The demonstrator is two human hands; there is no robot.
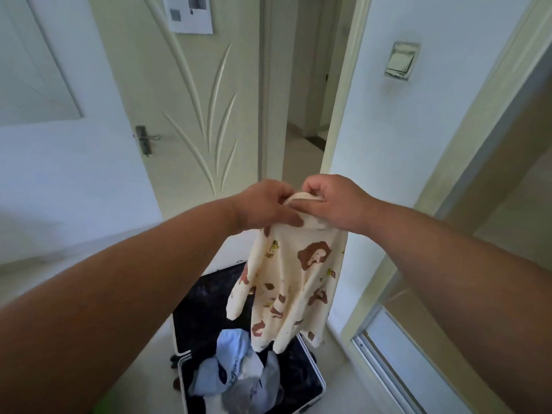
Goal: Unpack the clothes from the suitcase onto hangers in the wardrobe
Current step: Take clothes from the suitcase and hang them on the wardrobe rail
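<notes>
A small cream garment (294, 282) printed with brown animals hangs at arm's length in front of me. My left hand (264, 206) and my right hand (336, 201) both pinch its collar, close together. Below it an open black suitcase (206, 306) lies on the floor. Inside the suitcase is a heap of light blue and grey clothes (239, 372). No hanger is visible in either hand.
A cream panelled door (185, 94) stands open ahead, with a hallway beyond it. To the right a sliding wardrobe frame and its floor track (385, 369) run along the wall. A wall switch cover (401, 61) sits at the upper right.
</notes>
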